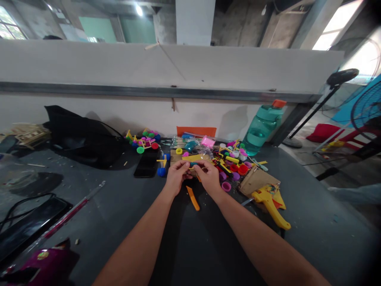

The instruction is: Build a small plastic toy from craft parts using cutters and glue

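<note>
My left hand (177, 176) and my right hand (206, 174) meet above a dark table (297, 198), fingers pinching opposite ends of a small teal piece (193, 164) with a thin yellow strip under it. Its exact form is partly hidden by my fingers. Just behind my hands lies a flat yellow strip (193, 157). An orange plastic modelling knife (193, 198) rests below my wrists. Around my hands are scattered colourful plastic caps, wheels and sticks (233, 165), and a blue wheel (161, 171) sits to the left.
A teal water bottle (262, 127) with an orange cap stands behind the pile. To the left are a black phone (146, 163), a small wheeled craft model (143, 141) and a black bag (83, 137). A yellow plastic tool (269, 206) lies on cardboard at right. A low wall runs behind.
</note>
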The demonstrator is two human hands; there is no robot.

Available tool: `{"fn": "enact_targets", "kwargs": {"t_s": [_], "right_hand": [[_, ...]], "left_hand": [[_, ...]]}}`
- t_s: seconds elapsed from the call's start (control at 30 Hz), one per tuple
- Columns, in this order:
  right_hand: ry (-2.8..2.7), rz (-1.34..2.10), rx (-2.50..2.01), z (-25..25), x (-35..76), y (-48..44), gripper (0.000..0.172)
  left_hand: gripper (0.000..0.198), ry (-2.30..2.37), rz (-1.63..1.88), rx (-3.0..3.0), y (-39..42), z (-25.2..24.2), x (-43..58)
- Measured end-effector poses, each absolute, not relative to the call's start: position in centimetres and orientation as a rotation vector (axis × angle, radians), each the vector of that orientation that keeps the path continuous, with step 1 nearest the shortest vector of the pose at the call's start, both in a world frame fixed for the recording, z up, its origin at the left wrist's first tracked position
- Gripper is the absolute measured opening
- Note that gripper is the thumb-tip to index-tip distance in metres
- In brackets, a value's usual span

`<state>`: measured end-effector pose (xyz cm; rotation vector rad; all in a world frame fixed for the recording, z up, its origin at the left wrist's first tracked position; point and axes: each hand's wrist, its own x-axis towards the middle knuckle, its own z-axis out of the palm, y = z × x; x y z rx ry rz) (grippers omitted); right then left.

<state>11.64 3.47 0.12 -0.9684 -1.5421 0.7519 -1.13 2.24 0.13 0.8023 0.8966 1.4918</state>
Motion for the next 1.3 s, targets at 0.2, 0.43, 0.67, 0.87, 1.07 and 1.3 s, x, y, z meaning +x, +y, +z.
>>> {"fn": "enact_targets", "kwargs": {"t_s": [0.2, 0.43, 0.67, 0.87, 1.07, 1.3], "right_hand": [[-1.504, 0.821, -0.990, 0.11, 11.54, 3.61, 0.018], [-1.497, 0.905, -0.954, 0.36, 11.57, 3.55, 0.018], [-1.438, 1.018, -0.916, 0.18, 11.56, 3.95, 0.018], [-1.433, 1.026, -0.921, 0.20, 11.65, 4.18, 0.018], [-1.417, 1.081, -0.901, 0.47, 11.61, 3.94, 0.020], [-1.379, 1.135, -0.937, 0.56, 11.64, 4.03, 0.018]], "left_hand": [[0.028, 0.932, 1.468, 0.815, 2.29, 0.06, -1.11], [0.029, 0.912, 1.446, 0.811, 2.30, 0.00, -1.20], [0.030, 0.908, 1.442, 0.821, 2.25, 0.07, -1.17], [0.029, 0.905, 1.429, 0.847, 2.27, 0.01, -1.21], [0.030, 0.916, 1.427, 0.826, 2.31, -0.01, -1.25], [0.031, 0.922, 1.424, 0.837, 2.37, -0.07, -1.23]]}}
